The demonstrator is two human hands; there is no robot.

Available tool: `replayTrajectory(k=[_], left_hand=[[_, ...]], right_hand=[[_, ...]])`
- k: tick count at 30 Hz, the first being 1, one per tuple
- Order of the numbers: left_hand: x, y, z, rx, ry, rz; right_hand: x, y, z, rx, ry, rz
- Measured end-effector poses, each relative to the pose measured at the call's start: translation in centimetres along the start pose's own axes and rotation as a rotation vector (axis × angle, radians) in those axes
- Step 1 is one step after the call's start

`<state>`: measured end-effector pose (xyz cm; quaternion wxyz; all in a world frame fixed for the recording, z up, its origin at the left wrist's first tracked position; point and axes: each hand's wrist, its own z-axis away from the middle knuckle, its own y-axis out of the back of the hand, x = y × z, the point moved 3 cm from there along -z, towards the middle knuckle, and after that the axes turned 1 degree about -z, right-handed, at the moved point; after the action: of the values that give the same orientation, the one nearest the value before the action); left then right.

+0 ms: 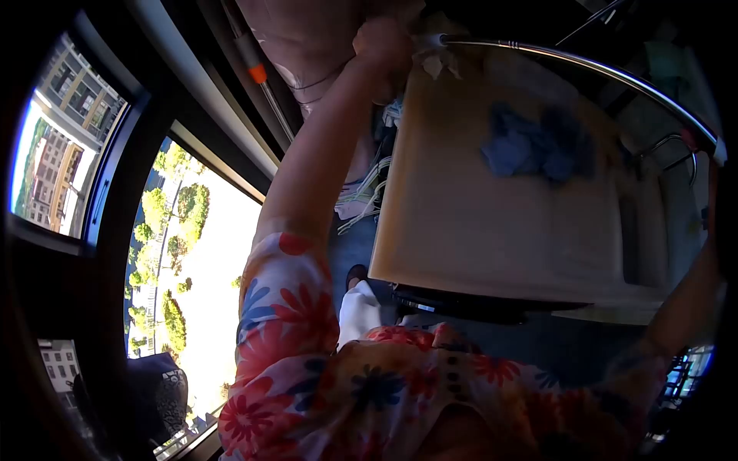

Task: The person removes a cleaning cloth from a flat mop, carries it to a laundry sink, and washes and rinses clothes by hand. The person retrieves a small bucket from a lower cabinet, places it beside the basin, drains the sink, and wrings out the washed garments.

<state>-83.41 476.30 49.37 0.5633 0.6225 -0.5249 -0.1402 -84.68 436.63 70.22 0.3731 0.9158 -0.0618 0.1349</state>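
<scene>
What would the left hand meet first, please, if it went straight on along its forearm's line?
Probably the creased pinkish wrapping beside and beyond the left hand, though dimness there leaves depth unclear.

Window frame (123,177): dark, along the left side
Outdoors: green trees (194,207) dotted over pale, sunlit ground (219,261)
Upper left: buildings (58,177) with rows of openings
Lower left: dark patterned item (171,396), too shadowy to identify
Pole (277,111): slim, slanted, with an orange band (257,74)
Floor (340,253): bluish grey
</scene>
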Motion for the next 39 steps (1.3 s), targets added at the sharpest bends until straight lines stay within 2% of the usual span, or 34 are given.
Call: replayTrajectory(k=[1,2,3,5,7,9,10,11,12,13,15,16,17,18,19,20,21,23,24,26,27,28,29,30,33,34,37,39], left_hand=[[-0.3,0.3,-1.5,-0.098,0.026,0.024],[-1.0,-0.7,-3.7,-0.098,0.013,0.042],[-1.3,-1.7,-5.5,-0.034,-0.046,0.112],[-1.5,-4.8,-8.6,0.089,-0.168,0.246],[-4.8,-11.3,-10.7,0.099,-0.206,0.585],[-1.2,-7.5,-9.4,-0.002,-0.168,0.781],[-1.8,-6.9,-7.7,-0.05,-0.141,0.881],[-1.7,-6.6,-7.2,-0.098,-0.108,0.971],[-0.5,-5.8,-7.4,-0.143,-0.076,1.056],[0.4,-5.3,-7.7,-0.185,-0.042,1.14],[-0.4,-3.1,-7.0,-0.259,-0.072,1.141],[-0.1,-2.9,-7.3,-0.288,-0.094,1.142],[0.1,-2.3,-7.9,-0.154,-0.232,1.03],[0.1,-2.3,-8.5,-0.018,-0.363,0.914],[0.2,-1.9,-8.7,0.118,-0.486,0.791],[0.2,-2.1,-8.7,0.036,-0.445,0.795],[-0.1,-3.4,-9.1,0.066,-0.441,0.832],[0.3,-4.0,-9.2,-0.002,-0.418,0.767],[0.3,-4.8,-9.8,0.034,-0.398,0.819],[-0.1,-7.0,-11.8,0.112,-0.357,0.921],[-0.3,-7.8,-12.9,0.179,-0.352,0.854],[-0.3,-8.3,-13.9,0.243,-0.344,0.787],[-0.3,-9.0,-14.5,0.302,-0.332,0.721],[0.1,-8.1,-14.0,0.199,-0.198,0.747],[0.2,-8.7,-14.7,0.112,-0.083,0.934],[0.1,-9.0,-15.1,0.156,-0.122,0.937],[-0.6,-10.3,-16.4,0.253,-0.175,0.923],[-1.3,-11.0,-17.1,0.268,-0.132,0.88]], right_hand=[[1.5,-1.6,-1.6,-0.092,0.021,-0.107],[1.9,-3.3,-2.7,-0.107,-0.01,-0.141],[2.2,-5.1,-4.0,-0.122,-0.041,-0.175],[2.7,-9.1,-4.1,-0.037,-0.254,-0.364],[4.6,-14.6,-3.0,-0.082,-0.376,-0.592],[7.0,-19.9,-3.3,-0.116,-0.525,-0.838],[5.6,-24.2,-3.6,-0.14,-0.604,-0.975],[5.3,-26.9,-3.5,-0.127,-0.77,-0.993],[5.2,-27.6,-4.9,-0.268,-0.867,-0.821],[6.9,-29.9,-4.5,-0.314,-0.719,-0.864],[7.2,-33.6,-5.1,-0.256,-0.64,-0.963],[7.1,-35.7,-4.8,-0.214,-0.696,-0.918],[7.8,-37.8,-4.7,-0.271,-0.778,-0.924],[8.5,-39.4,-4.4,-0.203,-0.614,-0.761],[8.9,-41.3,-4.0,-0.274,-0.876,-0.891],[9.5,-42.1,-4.0,-0.246,-0.96,-0.91],[9.7,-42.5,-4.2,-0.218,-1.045,-0.932],[13.3,-46.1,-3.5,-0.225,-1.067,-0.813],[14.6,-47.6,-3.0,-0.23,-1.081,-0.756],[13.9,-48.5,-3.0,0.032,-1.219,-0.992],[13.5,-49.2,-2.9,0.164,-1.279,-1.111],[13.3,-50.4,-2.3,0.165,-1.278,-1.168],[13.6,-51.4,-1.8,0.143,-1.284,-1.155],[14.1,-52.2,-1.3,0.122,-1.291,-1.14],[15.8,-54.7,0.5,0.116,-1.245,-1.093],[16.5,-55.7,1.5,0.122,-1.219,-1.076],[17.5,-57.4,3.1,-0.157,-0.854,-0.615],[17.6,-57.6,3.0,-0.273,-1.079,-0.467]])
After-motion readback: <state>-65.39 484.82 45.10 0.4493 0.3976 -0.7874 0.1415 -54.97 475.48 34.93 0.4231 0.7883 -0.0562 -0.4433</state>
